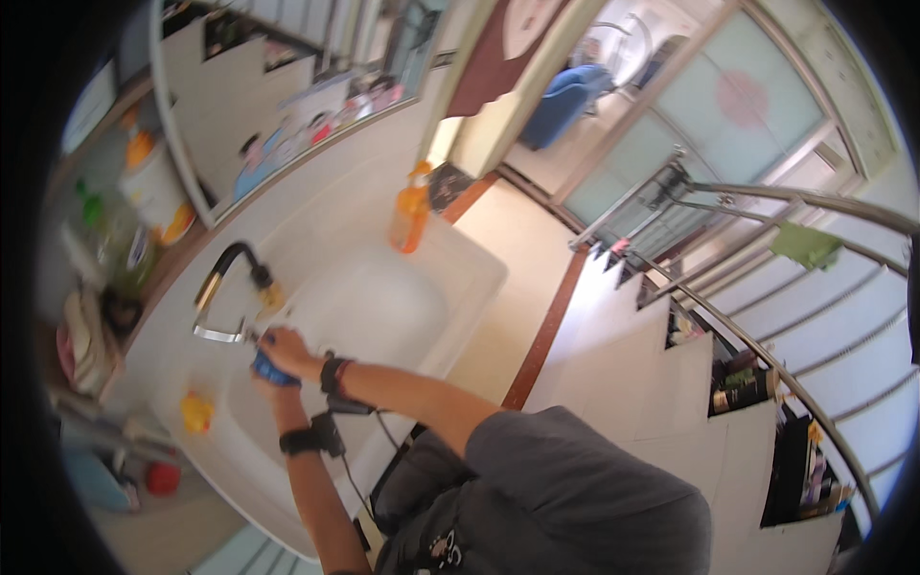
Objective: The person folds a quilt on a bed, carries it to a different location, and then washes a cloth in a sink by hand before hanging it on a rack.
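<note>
My two hands are together over the white sink [450, 331], just below the end of the black, gold and silver faucet [220, 334]. My left hand [280, 391] is closed around a small blue object [274, 370], whose kind I cannot make out. Curled fingers of my right hand [292, 354] meet its upper end, and whatever they grip is hidden. Both wrists carry black straps with small boxes and cables. A yellow rubber duck [196, 412] sits on the sink's left side. Toward the far rim stands an orange pump bottle [409, 216].
A shelf on the left holds a white pump bottle [153, 187] and a clear green-topped bottle [125, 240]. Above the sink hangs a mirror [287, 115]. Stairs with a metal railing [728, 321] run along the right, a green cloth [805, 245] draped over it.
</note>
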A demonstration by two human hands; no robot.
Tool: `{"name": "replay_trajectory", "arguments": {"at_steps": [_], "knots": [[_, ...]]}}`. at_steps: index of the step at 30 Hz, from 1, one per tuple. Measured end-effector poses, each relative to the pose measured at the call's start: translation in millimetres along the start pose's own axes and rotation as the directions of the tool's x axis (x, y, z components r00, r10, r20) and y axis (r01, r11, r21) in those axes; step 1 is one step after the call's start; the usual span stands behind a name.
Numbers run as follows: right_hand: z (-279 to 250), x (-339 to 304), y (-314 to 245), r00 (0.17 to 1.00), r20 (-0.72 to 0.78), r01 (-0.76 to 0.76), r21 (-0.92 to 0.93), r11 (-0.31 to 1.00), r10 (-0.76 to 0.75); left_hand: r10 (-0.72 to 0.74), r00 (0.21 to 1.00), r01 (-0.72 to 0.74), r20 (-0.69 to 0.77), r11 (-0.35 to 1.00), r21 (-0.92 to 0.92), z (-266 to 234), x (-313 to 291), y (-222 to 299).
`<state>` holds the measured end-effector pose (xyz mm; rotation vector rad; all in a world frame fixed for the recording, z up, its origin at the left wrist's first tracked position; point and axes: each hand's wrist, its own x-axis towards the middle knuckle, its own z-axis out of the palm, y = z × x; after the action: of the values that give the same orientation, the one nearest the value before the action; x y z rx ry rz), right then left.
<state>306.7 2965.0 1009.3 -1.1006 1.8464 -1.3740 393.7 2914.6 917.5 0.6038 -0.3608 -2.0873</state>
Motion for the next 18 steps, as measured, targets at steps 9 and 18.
{"name": "replay_trajectory", "arguments": {"at_steps": [9,18], "knots": [[-14.9,12.9,-1.0,0.999,-0.015,0.038,0.020,0.999,-0.038,0.118,0.910,-0.025,-0.398,0.973,0.231,52.6,-17.4,4.6],[-6.2,19.2,25.4,0.990,-0.075,-0.113,0.125,0.986,0.123,0.287,0.806,0.152,-0.517,0.745,0.650,77.6,-38.3,19.7]]}}
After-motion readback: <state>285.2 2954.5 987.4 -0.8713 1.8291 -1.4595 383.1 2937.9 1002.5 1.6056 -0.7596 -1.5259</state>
